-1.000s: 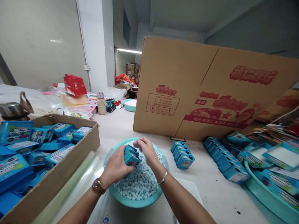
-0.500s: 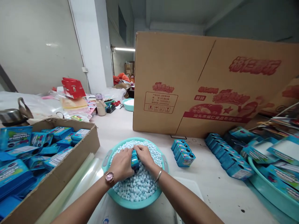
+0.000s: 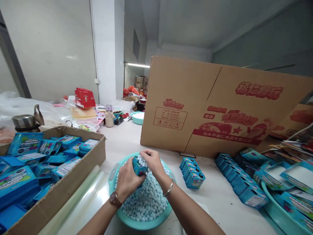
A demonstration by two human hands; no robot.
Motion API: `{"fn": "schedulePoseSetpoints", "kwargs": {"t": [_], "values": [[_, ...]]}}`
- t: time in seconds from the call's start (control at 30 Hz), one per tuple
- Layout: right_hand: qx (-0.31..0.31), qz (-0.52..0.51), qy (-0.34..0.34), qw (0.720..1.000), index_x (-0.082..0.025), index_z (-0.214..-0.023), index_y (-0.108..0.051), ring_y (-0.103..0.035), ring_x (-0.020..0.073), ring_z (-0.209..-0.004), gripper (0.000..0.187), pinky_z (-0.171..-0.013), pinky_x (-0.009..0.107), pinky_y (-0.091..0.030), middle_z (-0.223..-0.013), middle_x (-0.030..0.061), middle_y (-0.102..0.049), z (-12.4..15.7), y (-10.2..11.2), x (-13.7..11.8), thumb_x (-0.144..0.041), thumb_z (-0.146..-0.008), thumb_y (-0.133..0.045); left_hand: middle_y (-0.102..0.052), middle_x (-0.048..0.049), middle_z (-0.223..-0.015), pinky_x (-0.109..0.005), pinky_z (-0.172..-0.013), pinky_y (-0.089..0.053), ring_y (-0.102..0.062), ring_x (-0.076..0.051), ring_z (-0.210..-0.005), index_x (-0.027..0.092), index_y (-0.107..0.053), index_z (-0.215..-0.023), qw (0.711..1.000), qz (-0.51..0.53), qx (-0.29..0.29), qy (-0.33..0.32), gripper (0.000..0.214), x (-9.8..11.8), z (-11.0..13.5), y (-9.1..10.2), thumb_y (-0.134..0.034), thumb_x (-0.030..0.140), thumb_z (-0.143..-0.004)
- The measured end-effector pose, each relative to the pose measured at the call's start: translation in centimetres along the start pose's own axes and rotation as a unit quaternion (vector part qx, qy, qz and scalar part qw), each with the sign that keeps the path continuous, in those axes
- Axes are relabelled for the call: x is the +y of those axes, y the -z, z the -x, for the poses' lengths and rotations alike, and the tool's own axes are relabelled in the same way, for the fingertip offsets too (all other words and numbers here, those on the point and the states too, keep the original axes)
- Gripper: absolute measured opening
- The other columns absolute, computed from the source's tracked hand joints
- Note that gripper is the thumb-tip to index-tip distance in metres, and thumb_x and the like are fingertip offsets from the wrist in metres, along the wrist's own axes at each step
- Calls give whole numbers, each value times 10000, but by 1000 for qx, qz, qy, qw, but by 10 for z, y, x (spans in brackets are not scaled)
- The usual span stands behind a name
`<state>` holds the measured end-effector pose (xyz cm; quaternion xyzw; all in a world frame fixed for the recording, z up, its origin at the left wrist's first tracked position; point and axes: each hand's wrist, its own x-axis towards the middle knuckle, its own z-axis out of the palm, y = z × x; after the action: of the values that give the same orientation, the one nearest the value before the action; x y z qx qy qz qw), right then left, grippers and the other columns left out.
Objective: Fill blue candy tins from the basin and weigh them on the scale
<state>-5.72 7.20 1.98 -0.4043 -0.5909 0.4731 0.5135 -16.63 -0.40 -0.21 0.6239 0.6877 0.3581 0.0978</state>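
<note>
A teal basin heaped with small pale blue candies sits on the table right in front of me. My left hand is closed around a small blue box, held open side up above the heap and brimming with candies. My right hand curls over the top of that box, fingers pressed on the candies in it. A watch is on my left wrist and a bracelet on my right.
A cardboard tray of blue packs lies at the left. A short row of small blue boxes stands right of the basin, with more boxes and a teal tub further right. A big printed carton stands behind.
The box was pushed down into the candies half a second ago. Now both hands have lifted it out, filled, above the heap. The camera has tilted up slightly.
</note>
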Motion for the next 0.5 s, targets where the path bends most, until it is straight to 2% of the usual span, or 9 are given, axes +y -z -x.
{"fn": "schedulePoseSetpoints", "kwargs": {"t": [0.17, 0.37, 0.5], "values": [[13, -25, -30, 999, -134, -649, -686, -524, 139, -599, 250, -598, 253, -400, -617, 12, -626, 2, -2, 8, -359, -701, -591, -642, -114, -1091, -375, -837, -426, -612, -308, -991, 154, -436, -1224, 1000, -13, -23, -7, 667, -1, -1, 0, -671, 396, -648], [40, -20, -34, 998, -130, -669, -701, -511, 141, -580, 284, -573, 252, -380, -576, 4, -603, 7, -7, 17, -396, -709, -612, -638, -97, -1079, -374, -878, -387, -583, -298, -1052, 175, -471, -1144, 997, -45, -29, -52, 547, 1, -6, 4, -633, 285, -633], [49, -15, -14, 999, -141, -698, -714, -578, 176, -684, 354, -650, 264, -420, -673, 34, -667, 8, -10, 21, -460, -757, -573, -637, -88, -1059, -367, -862, -387, -583, -295, -1038, 185, -476, -1115, 996, -54, -45, -57, 524, -2, -8, 8, -637, 291, -628]]}}
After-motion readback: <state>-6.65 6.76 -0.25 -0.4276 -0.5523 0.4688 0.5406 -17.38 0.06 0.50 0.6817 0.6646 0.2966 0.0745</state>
